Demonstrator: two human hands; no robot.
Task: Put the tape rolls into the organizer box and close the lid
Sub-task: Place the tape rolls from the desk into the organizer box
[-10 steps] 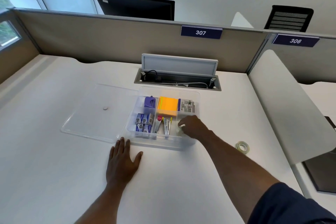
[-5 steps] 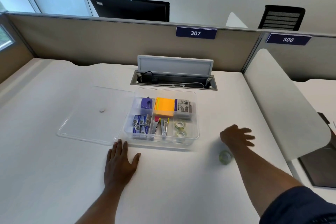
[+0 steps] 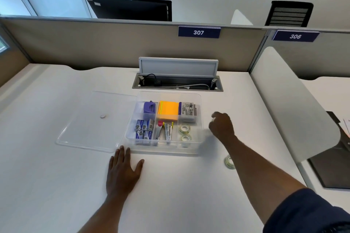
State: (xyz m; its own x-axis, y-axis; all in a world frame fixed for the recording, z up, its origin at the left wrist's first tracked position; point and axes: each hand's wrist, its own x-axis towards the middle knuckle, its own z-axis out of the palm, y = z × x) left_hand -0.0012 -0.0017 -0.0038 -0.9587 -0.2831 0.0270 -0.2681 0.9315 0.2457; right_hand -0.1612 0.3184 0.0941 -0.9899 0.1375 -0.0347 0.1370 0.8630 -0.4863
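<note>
I'm sitting at a white desk (image 3: 56, 185) with a beige partition (image 3: 113, 43) running along the back and a cable tray (image 3: 178, 83) with its flap standing open set into the surface. The clear lid (image 3: 91, 119) is lying flat on the desk, off the box, just left of it and touching its left wall. The clear organizer box (image 3: 200, 119) is sitting open in the middle — compartments showing a purple item (image 3: 149, 107), an orange sticky-note pad (image 3: 169, 110), a grey labelled box (image 3: 187, 112), blue staple boxes (image 3: 144, 128) and a couple of staple removers (image 3: 164, 130).

My left hand (image 3: 123, 173) is lying palm down on the desk just in front of the box's near-left corner, fingers released and spread flat, gripping nothing. My right hand (image 3: 221, 126) is hovering just beside the box's right wall, fingers curled inward in a loose clench — I cannot tell whether anything is pinched inside it, the view is blurred there.

Two tape rolls (image 3: 184, 133) are lying flat in the near-right compartment of the box, one behind the other, close together. A third tape roll (image 3: 229, 161) is sitting on the desk outside the box, off its near-right corner and partly tucked under my right forearm (image 3: 251, 166). My dark blue sleeve (image 3: 310, 213) is showing at the bottom right.
</note>
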